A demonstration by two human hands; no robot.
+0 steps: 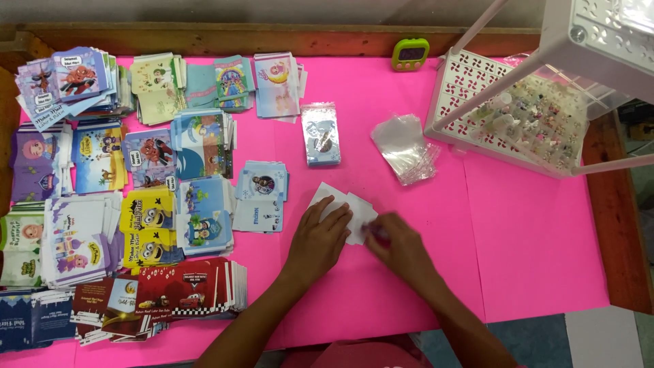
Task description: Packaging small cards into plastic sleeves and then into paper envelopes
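Two hands [320, 235], one green timer [410, 54]

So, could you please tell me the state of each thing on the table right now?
white card: lying flat, pinned under both hands
left hand: flat, palm down on the card
right hand: closed on a small object, too blurred to name
clear bags: loose pile, empty
packed bags: stacked, filled
card stacks: sorted by design
white rack: standing

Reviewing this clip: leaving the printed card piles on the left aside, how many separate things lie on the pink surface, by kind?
Green timer: 1
White lattice rack: 1
Loose pile of clear plastic sleeves: 1
Stack of sleeved packs: 1
White card under the left hand and right hand: 1
Total: 5
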